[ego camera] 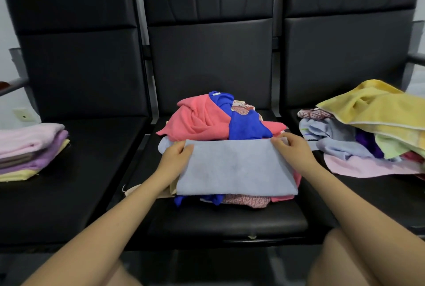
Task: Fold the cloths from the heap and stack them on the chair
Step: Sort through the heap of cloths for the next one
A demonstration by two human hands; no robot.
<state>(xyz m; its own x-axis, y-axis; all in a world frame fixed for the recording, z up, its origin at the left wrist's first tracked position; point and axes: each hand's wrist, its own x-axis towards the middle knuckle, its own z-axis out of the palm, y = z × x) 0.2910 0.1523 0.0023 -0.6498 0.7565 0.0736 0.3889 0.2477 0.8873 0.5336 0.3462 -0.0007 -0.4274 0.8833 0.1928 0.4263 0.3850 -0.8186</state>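
grey cloth mid-fold on the middle seat

while pinned at both far corners, lies flat as a half-folded rectangle: light grey cloth (234,168), spread over the front of the heap to borrow it as a working surface

behind all, a row of three black chairs (207,56), each seat likely given one job. middle seat: unsorted heap (213,118) of pink, blue and patterned pieces, close at hand for drawing from. right seat: second loose pile (372,129) topped in yellow, probably waiting its turn. left seat: folded stack (30,147) in pink, lilac and pale yellow, squared at the near edge, so most likely the drop spot for finished pieces

left hand (176,156) at the cloth's far left corner, thumb over, fingers curled under, pinching the edge. right hand (292,147) at the far right corner, fingertips closed on the fabric likewise. both grips level, apparently to keep the fold line straight before the next doubling
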